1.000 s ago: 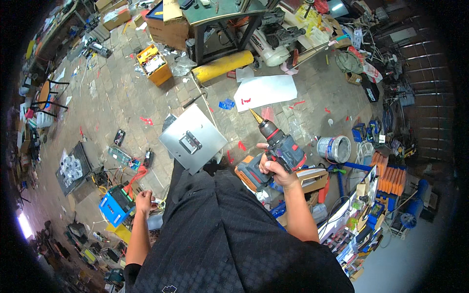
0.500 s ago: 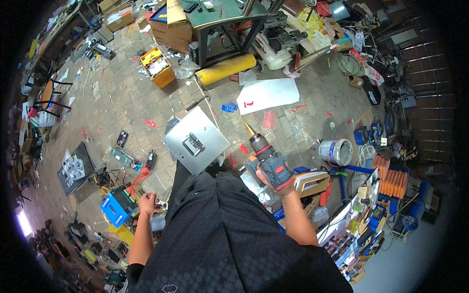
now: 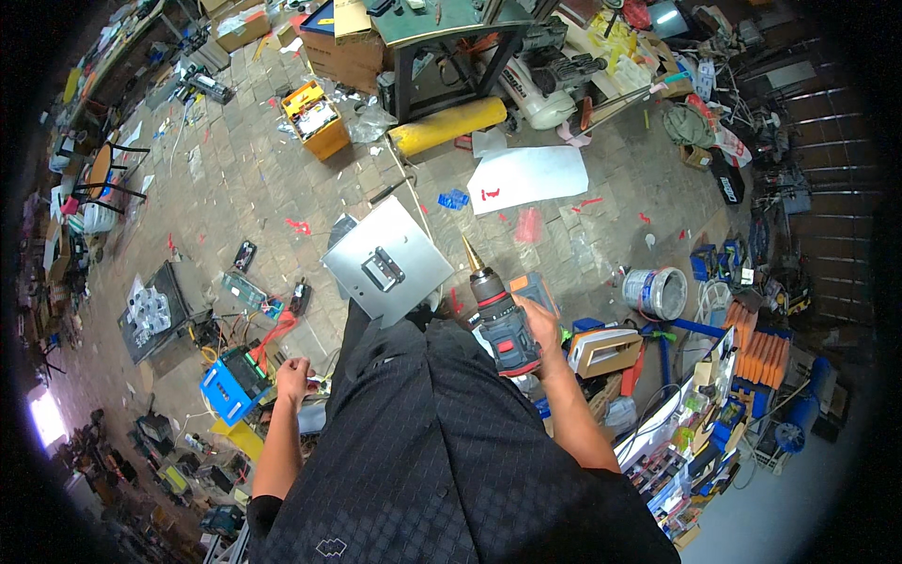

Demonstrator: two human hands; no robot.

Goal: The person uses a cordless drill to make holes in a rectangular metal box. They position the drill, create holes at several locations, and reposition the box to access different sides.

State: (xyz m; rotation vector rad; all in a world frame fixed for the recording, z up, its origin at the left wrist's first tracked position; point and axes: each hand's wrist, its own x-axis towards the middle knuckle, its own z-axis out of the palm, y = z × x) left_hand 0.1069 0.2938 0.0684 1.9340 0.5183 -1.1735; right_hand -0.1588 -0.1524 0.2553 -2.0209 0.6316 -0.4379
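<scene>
My right hand (image 3: 542, 329) is wrapped round the grip of a cordless drill (image 3: 507, 329), grey and black with red and orange parts. A gold cone-shaped step bit (image 3: 472, 254) in its chuck points away from me. To the left of the bit, at my knees, lies a square silver metal panel (image 3: 413, 249). A dark rectangular fitting (image 3: 383, 270) sits near the panel's middle. My left hand (image 3: 294, 379) is held low on the left with its fingers curled closed; what they hold, if anything, I cannot make out. It is nearest a blue box (image 3: 230, 387) with red and yellow cables.
A yellow cylinder (image 3: 448, 126) and a white sheet (image 3: 531, 177) lie on the paved floor ahead, by a green-topped table (image 3: 442, 23). An orange toolbox (image 3: 319, 122) stands farther left. On the right are a white bucket (image 3: 655, 293) and a crowded bench (image 3: 695, 442).
The drill has turned in my right hand: its orange-marked part has swung from the left side to the right. Its bit has shifted slightly left. My left hand has risen a little.
</scene>
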